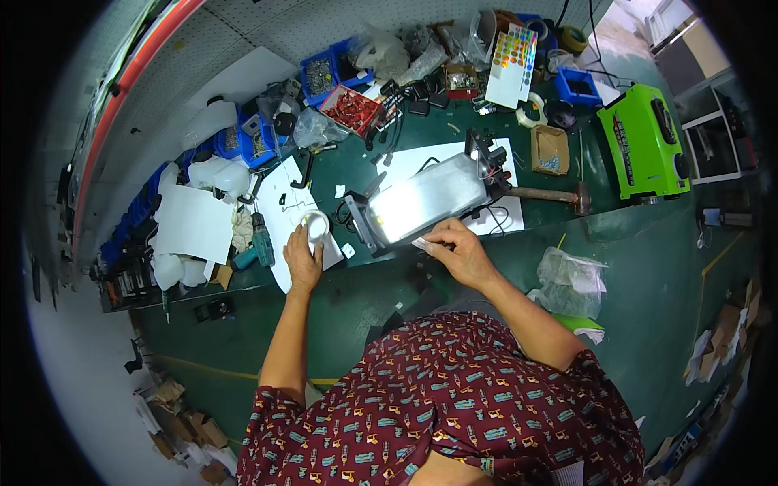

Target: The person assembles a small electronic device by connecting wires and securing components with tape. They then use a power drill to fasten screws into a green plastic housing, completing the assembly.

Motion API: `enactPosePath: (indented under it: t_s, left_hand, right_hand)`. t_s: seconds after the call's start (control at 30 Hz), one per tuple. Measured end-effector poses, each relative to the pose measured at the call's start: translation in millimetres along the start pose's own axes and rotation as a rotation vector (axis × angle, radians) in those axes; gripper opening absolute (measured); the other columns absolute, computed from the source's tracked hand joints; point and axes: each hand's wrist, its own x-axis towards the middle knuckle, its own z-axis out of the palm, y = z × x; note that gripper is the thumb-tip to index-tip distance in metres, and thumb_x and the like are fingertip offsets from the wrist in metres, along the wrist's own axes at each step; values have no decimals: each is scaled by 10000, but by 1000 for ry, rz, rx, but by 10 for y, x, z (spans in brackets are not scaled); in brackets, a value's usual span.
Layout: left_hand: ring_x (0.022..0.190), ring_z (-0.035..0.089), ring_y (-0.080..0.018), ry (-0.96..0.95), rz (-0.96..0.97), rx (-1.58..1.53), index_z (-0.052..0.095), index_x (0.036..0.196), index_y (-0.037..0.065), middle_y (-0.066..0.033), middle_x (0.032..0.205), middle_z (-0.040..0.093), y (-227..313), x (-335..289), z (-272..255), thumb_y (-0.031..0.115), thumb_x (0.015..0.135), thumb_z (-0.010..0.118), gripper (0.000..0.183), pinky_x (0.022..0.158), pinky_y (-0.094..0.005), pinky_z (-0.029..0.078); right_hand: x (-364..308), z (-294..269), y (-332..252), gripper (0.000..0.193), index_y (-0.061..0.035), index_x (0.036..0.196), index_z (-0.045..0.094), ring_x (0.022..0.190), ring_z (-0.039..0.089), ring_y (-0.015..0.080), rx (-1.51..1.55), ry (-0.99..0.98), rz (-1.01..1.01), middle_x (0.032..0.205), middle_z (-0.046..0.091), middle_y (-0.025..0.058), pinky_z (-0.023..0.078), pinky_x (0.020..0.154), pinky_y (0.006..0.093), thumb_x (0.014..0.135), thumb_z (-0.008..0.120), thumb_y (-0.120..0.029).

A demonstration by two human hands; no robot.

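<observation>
My left hand (301,261) is closed on the edge of a white roll of tape (319,219), above white paper at the bench's front. My right hand (460,253) pinches a small whitish strip (420,243) just off the near edge of a metal-cased device (425,201). That device has a bright silver top and black end brackets. It lies slantwise on a sheet of white paper (397,160), with loose wires at its right end. What the strip is made of is too small to tell.
A hammer (551,195) lies right of the device, beside a carton of small screws (550,151). Left stands a teal power drill (262,241). Blue bins (318,74) and a box of red parts (351,109) line the back. A green machine (644,144) stands far right.
</observation>
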Motion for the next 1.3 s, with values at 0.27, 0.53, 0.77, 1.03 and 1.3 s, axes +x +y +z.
enactPosePath:
  t_s: [0.27, 0.53, 0.77, 1.03, 1.3]
  left_hand:
    - [882, 572, -85, -127, -803, -1287, 655, 1352, 39, 20, 1019, 649, 1504, -76, -430, 384, 1100, 578, 434, 827, -275, 490]
    - [887, 606, -112, -168, -844, -1335, 684, 1249, 60, 6, 988, 672, 1703, 56, -419, 394, 1117, 535, 389, 850, -331, 530]
    - [1018, 667, -150, -194, -821, -1374, 658, 1294, 47, -50, 1140, 721, 1687, 51, -418, 403, 1123, 513, 421, 901, -360, 542]
    - [1020, 666, -153, -219, -810, -1372, 657, 1300, 47, -46, 1145, 720, 1673, 65, -441, 397, 1123, 518, 417, 907, -363, 545]
    - [931, 638, -114, -243, -826, -1329, 675, 1277, 92, -5, 1063, 699, 1637, 71, -474, 396, 1122, 523, 374, 839, -327, 543]
  right_hand:
    - [480, 326, 225, 306, 11, 1282, 603, 864, 648, 120, 593, -100, 392, 1036, 686, 50, 521, 685, 261, 993, 683, -51]
    - [832, 571, 183, 302, -9, 1233, 592, 844, 671, 147, 579, -162, 439, 1008, 666, 76, 567, 631, 277, 954, 698, -55]
    - [1041, 674, 151, 253, -2, 1149, 595, 859, 688, 179, 565, -162, 509, 1058, 650, 107, 612, 636, 299, 938, 717, -69]
    - [1113, 864, 257, 142, -4, 961, 636, 764, 719, 260, 338, -136, 339, 928, 690, 161, 611, 630, 369, 870, 745, -9]
    - [1138, 782, 196, 163, 43, 1040, 647, 871, 720, 244, -302, -137, -49, 973, 732, 151, 566, 798, 387, 930, 703, -63]
